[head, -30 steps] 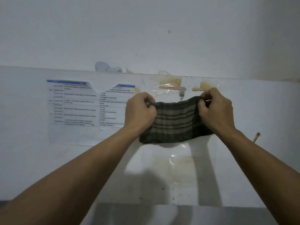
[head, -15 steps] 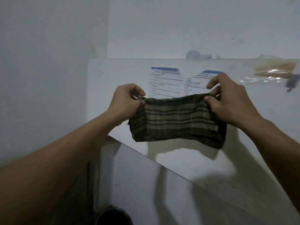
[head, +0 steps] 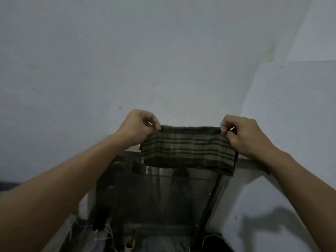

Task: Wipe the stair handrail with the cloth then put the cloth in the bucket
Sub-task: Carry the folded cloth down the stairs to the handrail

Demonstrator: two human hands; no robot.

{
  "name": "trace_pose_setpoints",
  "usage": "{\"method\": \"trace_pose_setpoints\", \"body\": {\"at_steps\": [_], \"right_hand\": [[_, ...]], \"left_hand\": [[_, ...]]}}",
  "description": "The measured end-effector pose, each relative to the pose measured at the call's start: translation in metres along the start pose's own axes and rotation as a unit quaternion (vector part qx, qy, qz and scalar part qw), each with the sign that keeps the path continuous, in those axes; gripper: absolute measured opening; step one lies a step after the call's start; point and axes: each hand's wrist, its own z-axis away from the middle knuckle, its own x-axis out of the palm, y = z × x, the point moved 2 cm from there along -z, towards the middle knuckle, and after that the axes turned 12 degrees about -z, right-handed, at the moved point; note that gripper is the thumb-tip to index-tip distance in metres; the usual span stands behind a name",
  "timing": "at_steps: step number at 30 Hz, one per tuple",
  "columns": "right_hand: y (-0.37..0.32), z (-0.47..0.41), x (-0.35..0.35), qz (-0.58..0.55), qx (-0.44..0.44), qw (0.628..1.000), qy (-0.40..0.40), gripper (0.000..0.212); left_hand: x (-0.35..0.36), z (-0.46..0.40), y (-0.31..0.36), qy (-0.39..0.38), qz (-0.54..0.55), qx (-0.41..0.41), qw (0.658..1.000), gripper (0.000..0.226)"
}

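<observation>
Plain pale wall behind, dim cluttered stairwell below. At left, left hand pinching one top corner of the striped cloth; at right, right hand pinching the other, fabric stretched flat and hanging in mid-air between them. No handrail clearly made out, no bucket in view. Likely risks: light fingertip pinches slipping and dropping the cloth into the dark clutter beneath; poor light hiding the rail; a loose hanging edge snagging on the dark frame just below.
</observation>
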Motion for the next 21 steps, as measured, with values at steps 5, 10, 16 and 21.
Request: {"method": "trace_pose_setpoints", "body": {"at_steps": [5, 10, 16, 21], "right_hand": [[-0.059, -0.072, 0.132, -0.094, -0.076, 0.987, -0.102, 0.029], [-0.133, -0.118, 0.245, -0.164, -0.169, 0.955, -0.178, 0.029], [-0.236, -0.135, 0.35, -0.221, -0.264, 0.905, -0.25, 0.028], [-0.318, -0.133, 0.409, -0.266, -0.33, 0.854, -0.3, 0.026]], "left_hand": [[-0.088, 0.021, -0.102, 0.068, -0.053, -0.099, 0.991, 0.019], [-0.172, 0.069, -0.181, 0.135, -0.114, -0.168, 0.97, 0.028], [-0.249, 0.144, -0.231, 0.186, -0.21, -0.229, 0.932, 0.033], [-0.299, 0.196, -0.25, 0.193, -0.242, -0.309, 0.899, 0.039]]}}
